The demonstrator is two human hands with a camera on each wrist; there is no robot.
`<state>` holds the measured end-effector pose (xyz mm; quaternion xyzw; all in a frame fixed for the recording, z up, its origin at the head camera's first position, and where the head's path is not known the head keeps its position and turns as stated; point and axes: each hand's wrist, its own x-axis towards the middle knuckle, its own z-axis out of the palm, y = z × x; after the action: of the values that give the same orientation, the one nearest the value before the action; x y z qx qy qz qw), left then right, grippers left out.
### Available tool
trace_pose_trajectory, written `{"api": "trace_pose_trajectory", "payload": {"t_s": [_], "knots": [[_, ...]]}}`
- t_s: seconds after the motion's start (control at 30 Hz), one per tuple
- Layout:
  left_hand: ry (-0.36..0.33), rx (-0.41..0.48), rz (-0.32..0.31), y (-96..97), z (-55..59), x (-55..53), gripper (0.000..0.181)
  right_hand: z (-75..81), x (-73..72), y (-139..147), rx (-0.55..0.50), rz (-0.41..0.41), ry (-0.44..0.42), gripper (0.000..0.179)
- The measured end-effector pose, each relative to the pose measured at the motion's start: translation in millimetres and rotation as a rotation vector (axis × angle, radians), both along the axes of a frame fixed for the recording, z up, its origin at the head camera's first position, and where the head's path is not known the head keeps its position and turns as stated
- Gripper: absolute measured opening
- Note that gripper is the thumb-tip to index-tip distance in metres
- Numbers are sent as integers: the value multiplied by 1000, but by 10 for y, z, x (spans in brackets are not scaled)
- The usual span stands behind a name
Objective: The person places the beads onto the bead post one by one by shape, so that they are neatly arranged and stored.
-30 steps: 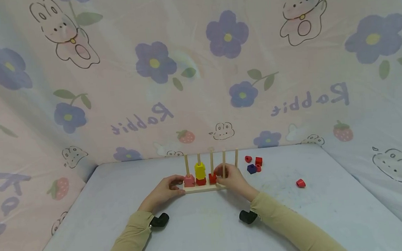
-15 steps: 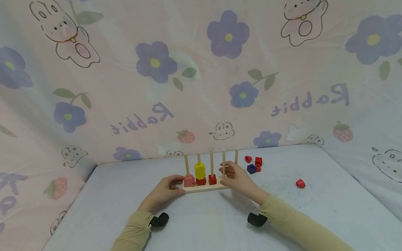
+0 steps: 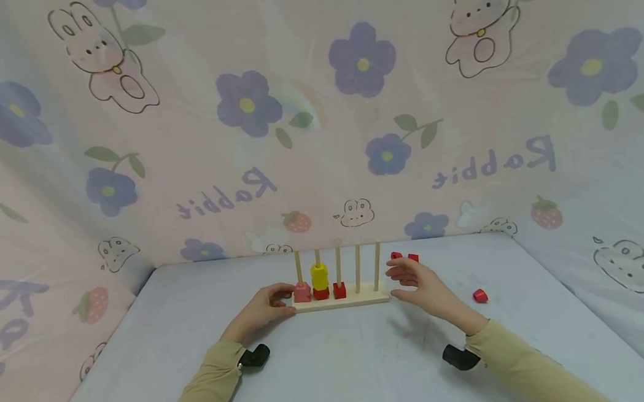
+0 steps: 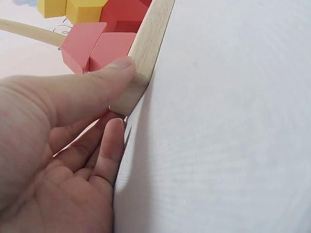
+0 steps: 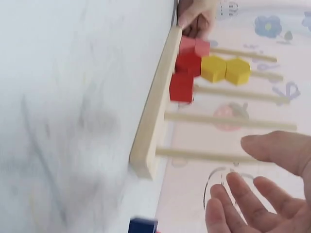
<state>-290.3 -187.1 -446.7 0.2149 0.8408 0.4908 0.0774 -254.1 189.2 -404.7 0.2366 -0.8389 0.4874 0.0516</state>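
My left hand [image 3: 259, 314] holds the left end of a wooden peg board [image 3: 342, 305], thumb on its edge in the left wrist view. Several upright pegs rise from the base. Pink blocks [image 3: 302, 293] fill the bottom of the leftmost peg. On the second peg, yellow blocks [image 3: 319, 277] sit above a red block [image 5: 188, 64]. A red cube [image 3: 340, 291] is alone at the foot of the third peg. The two right pegs are bare. My right hand [image 3: 429, 290] is just off the board's right end, fingers spread, holding nothing.
Two loose red blocks, one a cube [image 3: 413, 257], lie behind my right hand. Another red block [image 3: 480, 296] lies farther right. A dark blue block [image 5: 143, 225] shows at the bottom of the right wrist view. A patterned cloth [image 3: 318, 133] hangs behind the table.
My right hand has left the red cube on the third peg and moved right, past the board's end, now covering some loose blocks. My left hand has stayed at the board's left end.
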Motion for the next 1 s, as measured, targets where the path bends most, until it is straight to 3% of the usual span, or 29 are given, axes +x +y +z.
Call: {"api": "trace_pose_trajectory", "payload": {"t_s": [0.17, 0.47, 0.77, 1.0], "knots": [[6, -4, 19, -53, -147, -98, 49, 81, -100, 209, 67, -47, 40, 50], [-8, -19, 17, -62, -157, -132, 49, 128, -360, 436, 124, -141, 83, 51], [4, -27, 13, -65, -182, -149, 49, -13, -703, 587, 204, -186, 93, 50], [1, -10, -1, -60, -192, -163, 48, -138, -899, 673, 263, -139, 92, 41]]}}
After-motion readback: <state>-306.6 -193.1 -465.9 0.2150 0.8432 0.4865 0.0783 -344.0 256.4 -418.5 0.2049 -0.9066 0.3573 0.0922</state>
